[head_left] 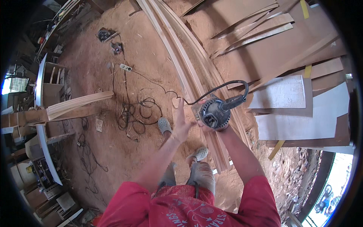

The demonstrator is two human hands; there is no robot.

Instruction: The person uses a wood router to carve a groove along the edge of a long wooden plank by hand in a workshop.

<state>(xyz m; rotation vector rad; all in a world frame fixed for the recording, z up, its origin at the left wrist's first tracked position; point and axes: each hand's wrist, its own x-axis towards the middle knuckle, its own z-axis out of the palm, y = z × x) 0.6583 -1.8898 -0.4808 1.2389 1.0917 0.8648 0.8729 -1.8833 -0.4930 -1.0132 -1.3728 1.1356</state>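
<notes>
The router (214,113) sits in my right hand (221,126), gripped above the wood strips (196,75); my left hand (181,123) is open beside it. Its cord (223,87) loops close and could snag.

This is a rough woodworking shop with a packed-earth floor (151,49) thick with reddish sawdust. Long thin wooden strips (189,64) lie across the ground, plywood and board sheets (287,56) are stacked and leaning along one side, and black power cables (132,109) tangle around a white power strip (125,67). A circular saw (104,35) sits on the ground, and unfinished cabinet parts and offcuts (49,83) crowd the other side.
</notes>
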